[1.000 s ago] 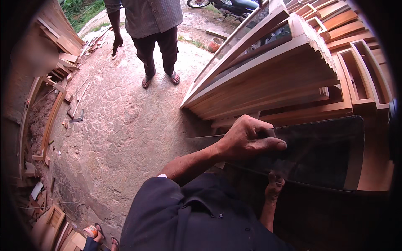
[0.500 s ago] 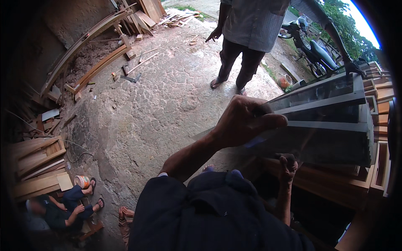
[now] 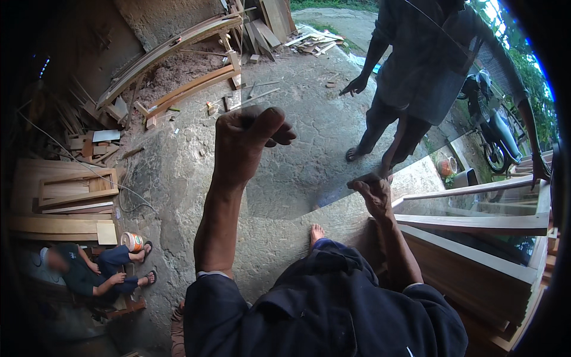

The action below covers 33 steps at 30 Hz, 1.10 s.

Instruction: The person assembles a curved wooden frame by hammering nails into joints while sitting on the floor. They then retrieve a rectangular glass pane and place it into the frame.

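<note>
A large see-through tinted glass sheet (image 3: 291, 172) is held up in front of me, darkening the floor and the standing person seen through it. My left hand (image 3: 245, 140) is closed on its left edge, fingers curled over with the thumb on top. Along its lower right edge, my right hand (image 3: 373, 193) grips the glass between thumb and fingers. To the right of that hand lean several white-edged wooden frames (image 3: 476, 224), at least one with glass in it. Most of the sheet's far outline is hard to make out.
A person (image 3: 410, 77) stands ahead, one hand on the frames at right. Another person (image 3: 89, 271) sits at the lower left beside a bucket (image 3: 131, 241). Curved wooden pieces (image 3: 190, 89) and offcuts lie far left. A motorcycle (image 3: 499, 128) stands far right.
Both hands have moved left, away from the stacked frames. The glass sheet has come with them and now spreads across the middle of the view. My view has turned slightly left.
</note>
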### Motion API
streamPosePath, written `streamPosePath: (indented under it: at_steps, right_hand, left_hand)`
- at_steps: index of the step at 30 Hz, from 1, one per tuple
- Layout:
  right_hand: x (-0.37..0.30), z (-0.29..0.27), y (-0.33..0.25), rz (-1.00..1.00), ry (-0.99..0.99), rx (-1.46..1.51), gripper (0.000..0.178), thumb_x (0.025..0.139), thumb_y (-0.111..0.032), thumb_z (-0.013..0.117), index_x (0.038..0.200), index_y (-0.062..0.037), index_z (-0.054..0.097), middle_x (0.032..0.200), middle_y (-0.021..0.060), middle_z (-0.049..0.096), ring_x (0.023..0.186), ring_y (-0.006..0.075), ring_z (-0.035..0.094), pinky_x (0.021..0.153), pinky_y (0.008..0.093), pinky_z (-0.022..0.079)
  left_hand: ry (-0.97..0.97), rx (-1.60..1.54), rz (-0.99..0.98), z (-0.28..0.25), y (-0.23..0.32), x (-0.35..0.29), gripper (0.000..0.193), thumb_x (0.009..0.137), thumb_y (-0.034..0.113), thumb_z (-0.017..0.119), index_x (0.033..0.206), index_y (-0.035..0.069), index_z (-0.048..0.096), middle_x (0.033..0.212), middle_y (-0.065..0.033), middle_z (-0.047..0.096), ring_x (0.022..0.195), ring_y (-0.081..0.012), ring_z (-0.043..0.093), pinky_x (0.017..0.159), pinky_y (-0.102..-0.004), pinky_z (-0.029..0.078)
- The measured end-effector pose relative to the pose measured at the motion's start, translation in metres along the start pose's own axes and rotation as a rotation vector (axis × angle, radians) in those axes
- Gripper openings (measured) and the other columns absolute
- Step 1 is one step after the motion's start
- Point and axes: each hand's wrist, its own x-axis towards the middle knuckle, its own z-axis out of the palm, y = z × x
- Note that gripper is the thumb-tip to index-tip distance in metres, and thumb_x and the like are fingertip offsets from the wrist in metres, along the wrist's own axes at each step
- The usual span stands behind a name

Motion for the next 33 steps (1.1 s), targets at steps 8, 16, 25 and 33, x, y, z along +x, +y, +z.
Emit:
streamPosePath:
  at_steps: [8, 16, 25, 33]
  right_hand:
    - [0.190, 0.091, -0.058, -0.267, -0.264, 0.417, 0.031, 0.097, -0.029, 0.070, 0.108, -0.0004, 0.069, 0.091, 0.0080, 0.073, 0.088, 0.0170, 0.069, 0.082, 0.0314, 0.054]
    - [0.310, 0.238, -0.032, -0.122, -0.401, 0.507, 0.084, 0.086, -0.048, 0.078, 0.147, -0.0014, 0.042, 0.140, 0.0215, 0.056, 0.133, 0.0313, 0.051, 0.111, 0.0451, 0.042]
    - [0.385, 0.421, 0.001, -0.147, -0.367, 0.341, 0.045, 0.097, -0.043, 0.065, 0.100, 0.0008, 0.071, 0.094, 0.0076, 0.070, 0.087, 0.0170, 0.062, 0.078, 0.0342, 0.049]
    - [0.493, 0.532, -0.036, -0.179, -0.148, 0.418, 0.040, 0.099, -0.039, 0.065, 0.082, -0.0038, 0.057, 0.076, 0.0011, 0.057, 0.075, 0.0106, 0.053, 0.068, 0.0297, 0.044]
  left_hand:
    - [0.322, 0.136, 0.094, -0.120, 0.005, 0.098, 0.055, 0.090, 0.060, 0.069, 0.085, 0.005, 0.073, 0.076, -0.0103, 0.075, 0.067, -0.0180, 0.073, 0.064, -0.0280, 0.053]
    - [0.538, 0.040, 0.131, -0.282, 0.040, 0.202, 0.046, 0.090, 0.047, 0.074, 0.100, 0.002, 0.072, 0.091, -0.0133, 0.077, 0.082, -0.0209, 0.075, 0.071, -0.0262, 0.056]
    - [-0.114, -0.207, 0.210, -0.479, 0.079, 0.286, 0.037, 0.099, 0.025, 0.065, 0.119, -0.006, 0.064, 0.117, -0.0216, 0.070, 0.107, -0.0288, 0.071, 0.082, -0.0317, 0.062]
    - [0.307, -0.183, 0.211, -0.636, 0.022, 0.330, 0.040, 0.094, 0.037, 0.071, 0.115, 0.003, 0.067, 0.111, -0.0133, 0.074, 0.101, -0.0250, 0.073, 0.073, -0.0312, 0.062]
